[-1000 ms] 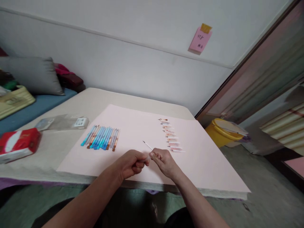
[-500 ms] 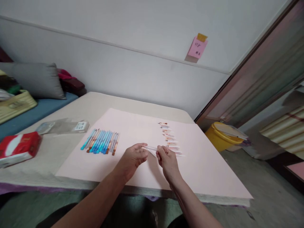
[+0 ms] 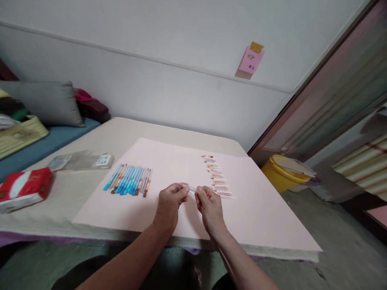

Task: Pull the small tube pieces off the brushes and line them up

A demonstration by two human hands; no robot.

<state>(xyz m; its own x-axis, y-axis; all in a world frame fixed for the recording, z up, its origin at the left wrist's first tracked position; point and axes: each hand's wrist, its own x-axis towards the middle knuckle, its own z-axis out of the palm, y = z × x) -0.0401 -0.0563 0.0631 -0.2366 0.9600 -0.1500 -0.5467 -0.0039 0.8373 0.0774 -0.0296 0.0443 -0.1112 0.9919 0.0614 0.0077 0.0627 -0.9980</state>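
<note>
My left hand (image 3: 169,200) and my right hand (image 3: 207,204) meet above the near middle of a pink paper sheet (image 3: 169,165). Both are pinched on a thin pale pen part (image 3: 191,188) held level between them. A row of blue and brown pens (image 3: 129,179) lies side by side to the left of my hands. A column of several small pale pen pieces (image 3: 216,176) runs away from my right hand, just beyond it.
The sheet lies on a beige table (image 3: 99,135). A clear flat packet (image 3: 81,160) and a red tissue pack (image 3: 24,188) sit at the left. A yellow bucket (image 3: 281,171) stands on the floor at the right. A grey cushion (image 3: 45,102) rests at the back left.
The thin part pointed up and away a second ago; it is now held level between both hands. My hands have moved slightly farther over the sheet and closer together.
</note>
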